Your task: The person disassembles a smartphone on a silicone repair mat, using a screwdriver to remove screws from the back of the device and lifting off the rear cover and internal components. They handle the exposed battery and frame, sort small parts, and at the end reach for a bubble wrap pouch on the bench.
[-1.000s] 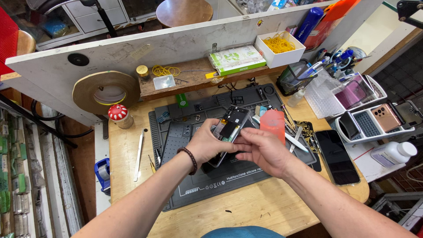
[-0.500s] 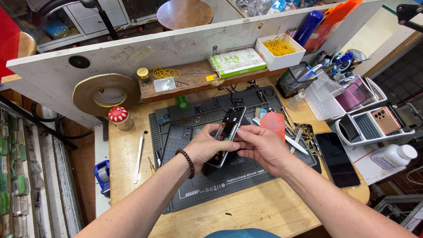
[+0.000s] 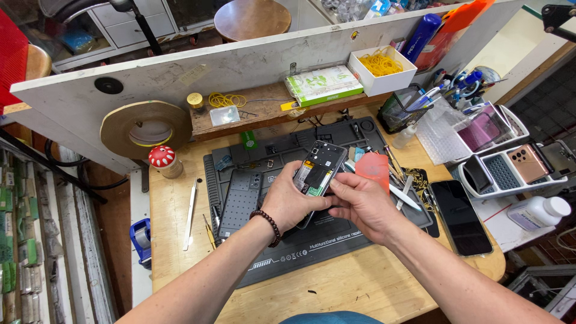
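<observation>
A wooden table (image 3: 180, 264) fills most of the frame, with a white board wall (image 3: 240, 66) standing across its upper edge. On the table, centre frame, lies a dark grey work mat (image 3: 336, 240), and on its left part rests a dark phone back cover (image 3: 240, 204), flat, its long side running up and down the frame. Right of the mat a black phone (image 3: 461, 217) lies screen up. Just above the mat's centre the opened phone (image 3: 318, 177) is held off the mat with its inner parts facing up; its long axis tilts from lower left to upper right. The left hand (image 3: 288, 204) cradles it from below and from the left, fingers clamped round its lower half. The right hand (image 3: 360, 204) comes in from the right, its fingers pinched together on the phone's lower right edge, so both hands meet at the same end and the upper end stands free. Behind the right hand a small orange plastic piece (image 3: 373, 168) stands on the mat.
</observation>
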{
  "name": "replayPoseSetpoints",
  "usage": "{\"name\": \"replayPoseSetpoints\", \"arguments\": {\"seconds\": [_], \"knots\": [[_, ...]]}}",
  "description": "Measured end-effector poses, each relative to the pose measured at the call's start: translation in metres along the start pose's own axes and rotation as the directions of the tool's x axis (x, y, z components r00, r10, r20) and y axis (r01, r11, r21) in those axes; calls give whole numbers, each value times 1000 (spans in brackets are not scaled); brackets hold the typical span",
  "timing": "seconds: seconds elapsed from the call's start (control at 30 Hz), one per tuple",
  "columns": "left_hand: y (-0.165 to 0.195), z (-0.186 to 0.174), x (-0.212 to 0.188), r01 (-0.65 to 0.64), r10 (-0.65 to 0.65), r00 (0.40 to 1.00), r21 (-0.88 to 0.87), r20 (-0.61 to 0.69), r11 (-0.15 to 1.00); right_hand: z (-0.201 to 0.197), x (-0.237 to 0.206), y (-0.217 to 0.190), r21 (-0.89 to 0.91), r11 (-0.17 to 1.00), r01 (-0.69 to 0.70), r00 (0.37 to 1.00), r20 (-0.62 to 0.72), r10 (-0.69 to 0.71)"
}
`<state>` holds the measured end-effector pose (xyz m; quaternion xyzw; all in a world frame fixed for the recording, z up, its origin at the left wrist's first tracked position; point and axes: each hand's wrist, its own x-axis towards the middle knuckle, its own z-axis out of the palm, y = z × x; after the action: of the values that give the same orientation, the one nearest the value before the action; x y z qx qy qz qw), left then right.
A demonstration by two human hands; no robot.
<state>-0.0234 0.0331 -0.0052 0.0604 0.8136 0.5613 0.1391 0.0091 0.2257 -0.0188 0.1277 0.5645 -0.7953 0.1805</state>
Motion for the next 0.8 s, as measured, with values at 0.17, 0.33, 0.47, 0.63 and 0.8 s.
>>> {"name": "replayPoseSetpoints", "arguments": {"seconds": [0.17,0.33,0.47,0.63,0.8], "knots": [[-2,-4,0,-65,72,997,275,-15,959,-2,0,4,-153,985,-84,994,-81,72],[-8,-6,-3,3,-3,1000,539,0,843,-16,-2,12,-292,935,-204,956,-266,125],[-8,0,-3,-70,81,997,663,15,745,-37,-9,14,-275,927,-256,938,-303,169],[0,-1,2,29,-56,998,592,27,805,-41,-11,14,-247,930,-271,939,-280,199],[9,-2,-1,86,-99,995,467,3,880,-26,-8,13,-107,978,-178,979,-121,165]]}}
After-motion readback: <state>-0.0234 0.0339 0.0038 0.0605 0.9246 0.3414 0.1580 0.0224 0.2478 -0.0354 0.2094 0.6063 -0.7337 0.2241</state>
